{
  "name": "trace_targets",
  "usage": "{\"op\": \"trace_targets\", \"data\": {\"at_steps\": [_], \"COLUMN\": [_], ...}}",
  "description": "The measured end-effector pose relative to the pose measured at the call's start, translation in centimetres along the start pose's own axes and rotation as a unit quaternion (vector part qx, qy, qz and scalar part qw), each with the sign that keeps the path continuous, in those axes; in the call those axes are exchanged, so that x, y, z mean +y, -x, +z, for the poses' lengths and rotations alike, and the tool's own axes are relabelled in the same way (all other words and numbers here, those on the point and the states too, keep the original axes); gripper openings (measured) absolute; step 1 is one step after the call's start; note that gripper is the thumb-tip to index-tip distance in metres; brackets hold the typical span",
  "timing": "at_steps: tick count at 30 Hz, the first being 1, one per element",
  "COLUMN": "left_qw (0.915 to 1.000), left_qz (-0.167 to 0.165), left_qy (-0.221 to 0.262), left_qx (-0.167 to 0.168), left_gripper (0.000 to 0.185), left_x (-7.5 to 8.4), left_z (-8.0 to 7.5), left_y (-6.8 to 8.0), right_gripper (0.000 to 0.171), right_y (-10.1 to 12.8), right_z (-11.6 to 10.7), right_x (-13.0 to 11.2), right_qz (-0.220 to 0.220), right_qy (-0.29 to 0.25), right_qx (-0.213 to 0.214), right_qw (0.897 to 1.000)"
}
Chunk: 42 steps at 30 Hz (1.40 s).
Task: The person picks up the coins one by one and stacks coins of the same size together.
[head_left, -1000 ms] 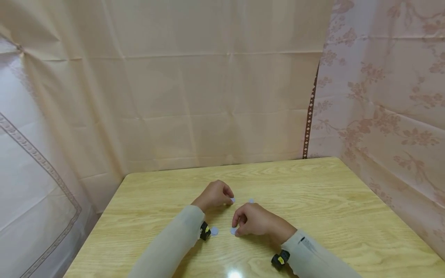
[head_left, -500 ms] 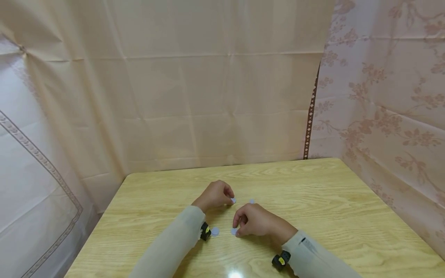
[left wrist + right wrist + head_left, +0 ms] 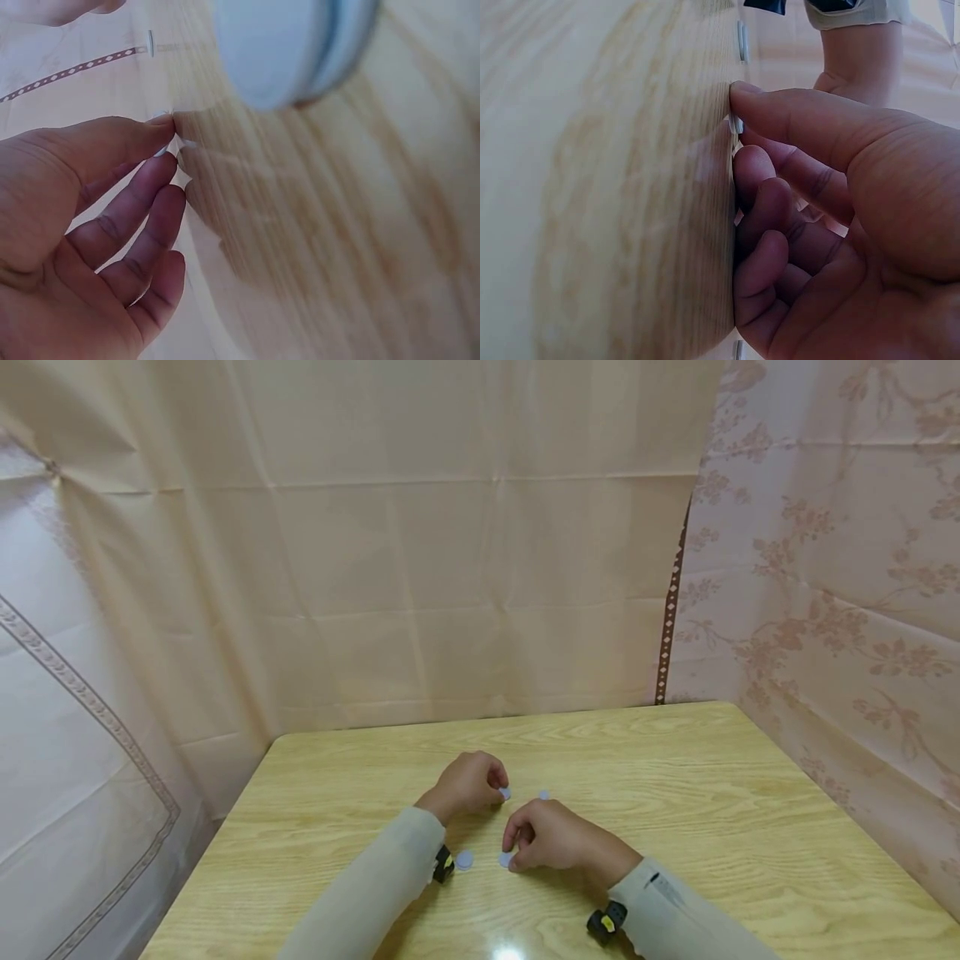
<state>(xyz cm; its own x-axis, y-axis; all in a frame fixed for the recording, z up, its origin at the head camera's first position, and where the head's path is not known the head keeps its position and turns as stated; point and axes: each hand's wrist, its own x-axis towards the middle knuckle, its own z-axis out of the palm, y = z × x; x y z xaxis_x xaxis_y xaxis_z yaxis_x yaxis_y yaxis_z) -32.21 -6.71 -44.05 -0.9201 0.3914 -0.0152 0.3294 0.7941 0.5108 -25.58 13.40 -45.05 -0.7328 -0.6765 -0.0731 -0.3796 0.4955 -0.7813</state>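
Discs on table [image 3: 675, 793] | left grip [image 3: 468, 783] pinches disc [image 3: 506, 793] | right grip [image 3: 547, 839] pinches disc [image 3: 504, 859]

Light wood table [image 3: 675, 793] w/ four small pale discs [image 3: 464, 859] on top, near centre.

- My left hand [image 3: 468, 783] and right hand [image 3: 543, 839] sit close together mid-table; only a narrow gap runs between them.
- Small pale discs crowd that spot: one at my left fingertips [image 3: 505, 792], one just beyond [image 3: 543, 795], one under my right fingers [image 3: 505, 858], one by my left wrist [image 3: 464, 859].
- The wooden table [image 3: 750, 793] lies bare to the far edge and out to both sides.
- Curtains [image 3: 450, 568] wall off the back, left and right edges.
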Motion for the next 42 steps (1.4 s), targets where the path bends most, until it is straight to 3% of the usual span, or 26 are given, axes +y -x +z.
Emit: {"op": "trace_targets", "data": {"at_steps": [7, 17, 33, 42], "left_qw": [0.9996, 0.9984, 0.9951, 0.9862], "left_qz": [0.024, 0.048, 0.029, 0.025], "left_qy": [-0.018, 0.027, 0.094, 0.164], "left_qx": [0.000, -0.013, -0.003, 0.009], "left_gripper": [0.008, 0.011, 0.014, 0.013], "left_x": [-0.3, -0.7, -1.2, -1.6], "left_z": [0.1, 0.1, -0.4, -0.6], "left_y": [-0.1, 0.2, 1.0, 1.5], "right_gripper": [0.012, 0.012, 0.013, 0.013], "right_y": [-0.1, 0.0, -0.1, -0.1], "right_z": [0.0, 0.0, 0.0, 0.0], "right_x": [0.0, 0.0, 0.1, 0.2], "right_qz": [0.001, 0.001, -0.001, 0.002], "right_qy": [-0.001, -0.004, -0.003, -0.005], "right_qx": [0.001, 0.000, 0.000, -0.002], "right_qw": [1.000, 1.000, 1.000, 1.000]}}
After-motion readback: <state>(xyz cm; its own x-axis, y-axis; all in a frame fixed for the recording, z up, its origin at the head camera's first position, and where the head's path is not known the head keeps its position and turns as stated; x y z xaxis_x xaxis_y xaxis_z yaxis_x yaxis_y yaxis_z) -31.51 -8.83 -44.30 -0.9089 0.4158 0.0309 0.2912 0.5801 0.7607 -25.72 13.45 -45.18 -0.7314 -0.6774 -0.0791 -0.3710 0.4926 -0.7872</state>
